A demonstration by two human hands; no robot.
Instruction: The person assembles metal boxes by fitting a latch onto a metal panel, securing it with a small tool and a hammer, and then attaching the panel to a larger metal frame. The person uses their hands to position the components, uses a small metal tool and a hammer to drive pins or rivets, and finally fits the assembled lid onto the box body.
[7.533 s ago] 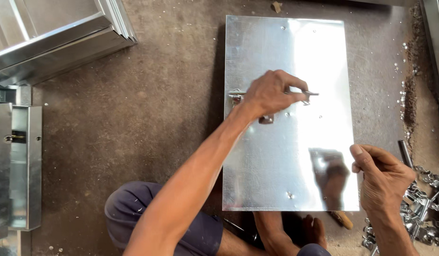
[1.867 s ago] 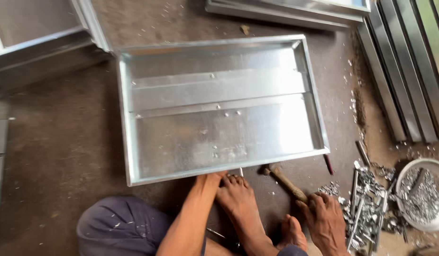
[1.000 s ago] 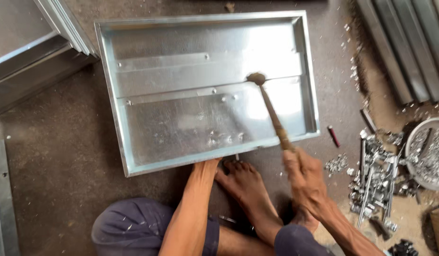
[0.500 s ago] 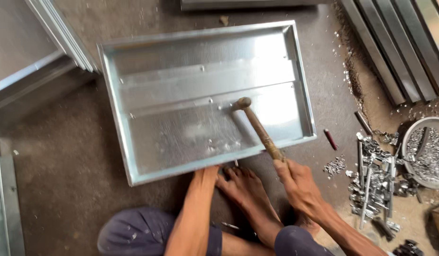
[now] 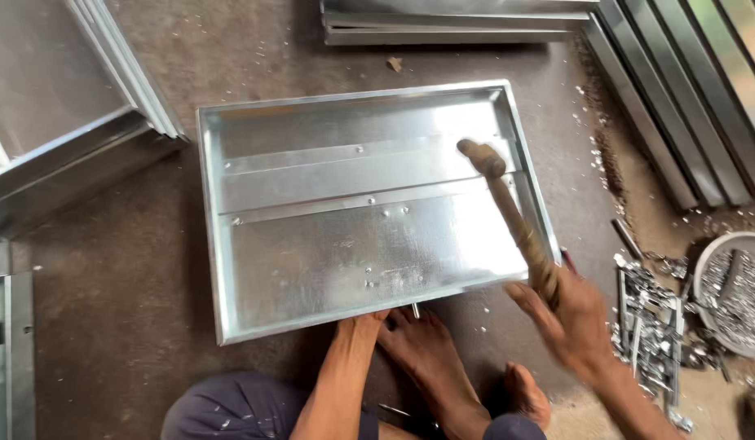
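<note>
A shallow galvanised metal tray (image 5: 214, 244) lies open side up on the floor, with a riveted flat strip across its inside. My right hand (image 5: 569, 318) grips the wooden handle of a hammer (image 5: 508, 212), blurred, its head raised over the tray's right part. My left hand (image 5: 363, 322) reaches under the tray's near edge beside my bare foot (image 5: 430, 358); its fingers are hidden under the rim.
Stacked sheet-metal panels (image 5: 76, 122) lie at the left, long metal profiles (image 5: 679, 90) at the top and right. A round bowl of small metal parts (image 5: 740, 293) and a pile of loose hardware (image 5: 651, 326) sit at the right. Bare concrete floor surrounds the tray.
The panel was flipped into an open tray. My right hand picked up the hammer and has been swinging it; its head now sits higher and further right than half a second ago.
</note>
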